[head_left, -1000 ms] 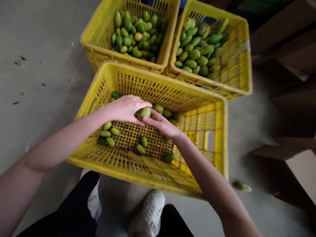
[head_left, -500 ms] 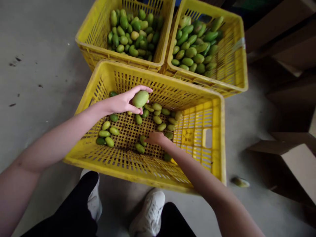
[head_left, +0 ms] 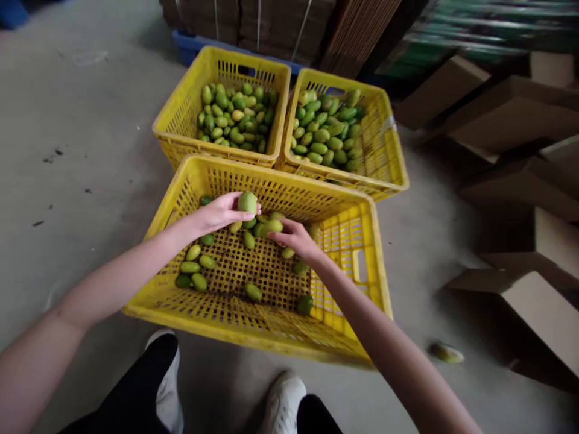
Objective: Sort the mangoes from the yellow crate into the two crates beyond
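Note:
My left hand [head_left: 222,212] is closed round a pale green mango [head_left: 246,203], raised above the floor of the near yellow crate [head_left: 253,346]. A little to its right, my right hand [head_left: 298,239] grips a second green mango [head_left: 273,226] by its right end. The two held mangoes are close together but apart. Below them, loose mangoes lie on the crate's perforated floor: a cluster [head_left: 199,281] at the left, one mango [head_left: 253,292] near the front, and a darker one [head_left: 304,304] at the right. My right hand hides part of the group behind it.
Behind stand two more yellow crates, the left one [head_left: 181,123] and the right one [head_left: 384,163], both holding many green mangoes. Cardboard boxes [head_left: 538,313] crowd the right side. A single fruit [head_left: 447,352] lies on the concrete floor. My shoes [head_left: 286,401] are just before the near crate.
My right hand has picked up a mango from the front of the crate floor and lifted it towards my left hand. My left hand keeps its mango, now turned more upright. The view has tilted up.

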Available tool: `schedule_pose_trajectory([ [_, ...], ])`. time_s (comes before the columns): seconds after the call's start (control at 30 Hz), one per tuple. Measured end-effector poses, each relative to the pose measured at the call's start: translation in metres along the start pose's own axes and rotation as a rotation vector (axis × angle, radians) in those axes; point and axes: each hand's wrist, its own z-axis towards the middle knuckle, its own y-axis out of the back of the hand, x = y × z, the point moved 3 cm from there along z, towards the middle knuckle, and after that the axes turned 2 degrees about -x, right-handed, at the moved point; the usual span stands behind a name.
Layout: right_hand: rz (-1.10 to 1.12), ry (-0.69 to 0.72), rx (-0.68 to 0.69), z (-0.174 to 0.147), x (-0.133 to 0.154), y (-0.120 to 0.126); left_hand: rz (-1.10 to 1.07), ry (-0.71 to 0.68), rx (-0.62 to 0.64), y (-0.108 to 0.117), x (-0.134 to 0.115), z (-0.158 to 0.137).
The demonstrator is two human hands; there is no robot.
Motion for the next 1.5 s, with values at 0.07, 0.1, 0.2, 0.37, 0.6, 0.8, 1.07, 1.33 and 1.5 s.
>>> schedule_pose_trajectory([
  [0.07, 0.203, 0.053, -0.053, -0.01, 0.029, 0.017, 0.015, -0.031, 0.009, -0.007, 0.002, 0.001],
  [0.1, 0.297, 0.08, -0.087, -0.017, 0.038, 0.022, 0.02, -0.042, 0.01, -0.012, 0.004, 0.003],
  [0.2, 0.479, 0.139, -0.167, -0.036, 0.045, 0.024, 0.053, -0.065, -0.031, -0.025, 0.012, 0.005],
  [0.37, 0.548, 0.067, -0.095, -0.044, 0.026, 0.001, 0.035, -0.006, -0.074, -0.036, 0.029, -0.001],
  [0.6, 0.351, 0.189, -0.143, -0.038, 0.019, -0.001, 0.227, -0.121, -0.162, -0.029, 0.022, -0.009],
  [0.8, 0.091, 0.282, -0.236, -0.041, 0.021, 0.003, 0.489, -0.272, -0.107, -0.029, 0.011, -0.014],
  [1.07, -0.001, 0.3, -0.277, -0.041, 0.019, -0.01, 0.723, -0.478, -0.083, -0.029, 0.006, -0.018],
  [1.33, 0.256, 0.106, -0.102, -0.041, 0.021, -0.003, 0.474, -0.166, -0.025, -0.025, 0.011, -0.014],
  [1.5, 0.406, -0.041, -0.038, -0.038, 0.019, -0.005, 0.229, 0.179, 0.089, -0.024, 0.033, -0.009],
])
